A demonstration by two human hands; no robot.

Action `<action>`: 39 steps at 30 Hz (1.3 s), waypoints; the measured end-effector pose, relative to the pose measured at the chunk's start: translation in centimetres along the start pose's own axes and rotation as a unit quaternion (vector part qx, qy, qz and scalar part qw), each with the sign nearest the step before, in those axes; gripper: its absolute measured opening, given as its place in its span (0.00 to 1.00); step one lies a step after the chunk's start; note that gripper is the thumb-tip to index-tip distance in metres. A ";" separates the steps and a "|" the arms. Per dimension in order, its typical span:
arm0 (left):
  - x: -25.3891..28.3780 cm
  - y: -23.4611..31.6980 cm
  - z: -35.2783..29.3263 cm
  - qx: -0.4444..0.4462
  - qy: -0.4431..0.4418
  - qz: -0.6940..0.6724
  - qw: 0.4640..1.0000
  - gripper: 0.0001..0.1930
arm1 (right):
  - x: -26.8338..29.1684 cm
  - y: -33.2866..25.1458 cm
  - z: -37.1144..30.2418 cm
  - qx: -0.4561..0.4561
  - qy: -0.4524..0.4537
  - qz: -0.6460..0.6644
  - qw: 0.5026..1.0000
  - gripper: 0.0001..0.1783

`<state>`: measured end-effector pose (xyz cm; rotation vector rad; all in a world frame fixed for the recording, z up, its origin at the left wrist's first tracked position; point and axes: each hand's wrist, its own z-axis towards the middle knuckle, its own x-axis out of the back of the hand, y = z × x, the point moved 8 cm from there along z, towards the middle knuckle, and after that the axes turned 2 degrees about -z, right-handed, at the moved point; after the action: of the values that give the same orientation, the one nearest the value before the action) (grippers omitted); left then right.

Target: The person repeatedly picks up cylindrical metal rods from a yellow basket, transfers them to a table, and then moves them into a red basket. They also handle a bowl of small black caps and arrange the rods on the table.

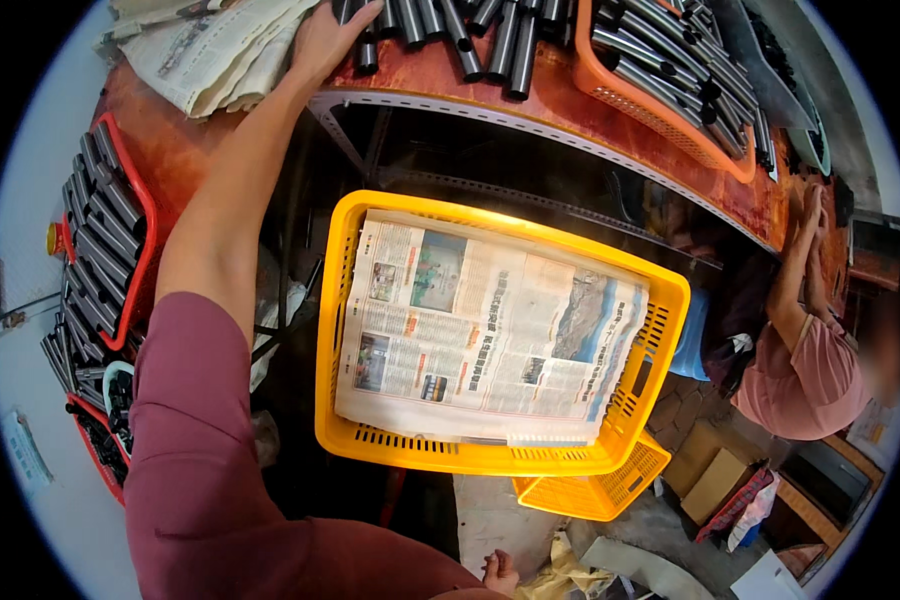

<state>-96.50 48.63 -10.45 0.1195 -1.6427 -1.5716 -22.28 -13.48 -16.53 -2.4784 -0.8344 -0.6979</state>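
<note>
My left hand (328,42) reaches far forward onto the reddish table (570,112). Its fingertips touch the nearest of several dark metal tubes (490,40) lying loose at the table's edge, and the picture's rim cuts the fingers off. A stack of folded newspapers (210,50) lies just left of the hand. Below the table stands a yellow plastic basket (330,400), its bottom covered by a spread newspaper sheet (490,330). My right hand is out of the picture.
An orange basket (660,112) full of tubes sits on the table at the right. A red tray (146,230) of tubes is on my left. A second yellow basket (590,490) lies under the first. Another person (800,370) works at the right table edge.
</note>
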 end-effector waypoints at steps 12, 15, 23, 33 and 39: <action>-2.0 -0.4 1.5 -0.131 0.073 0.064 0.987 0.27 | 6.4 -56.5 13.7 0.592 0.115 -0.066 0.795 0.31; -3.0 -0.3 1.6 -0.042 0.027 0.028 0.998 0.28 | 4.3 -69.7 14.9 0.676 0.138 -0.030 0.723 0.40; -3.7 0.7 4.8 -0.020 0.015 0.032 0.999 0.34 | -3.8 -85.4 16.5 0.658 0.331 -0.149 0.659 0.47; -4.0 -0.7 8.3 -0.109 0.008 0.021 0.994 0.31 | -6.2 -88.6 19.1 0.644 0.354 -0.182 0.653 0.38; -5.2 0.3 8.9 -0.144 0.009 0.133 0.981 0.36 | -5.9 -89.7 19.7 0.658 0.359 -0.184 0.636 0.37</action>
<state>-98.39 58.67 -11.49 -0.2288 -1.3380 -1.5734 -78.06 59.61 -14.26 -0.6047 -0.9578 -0.6949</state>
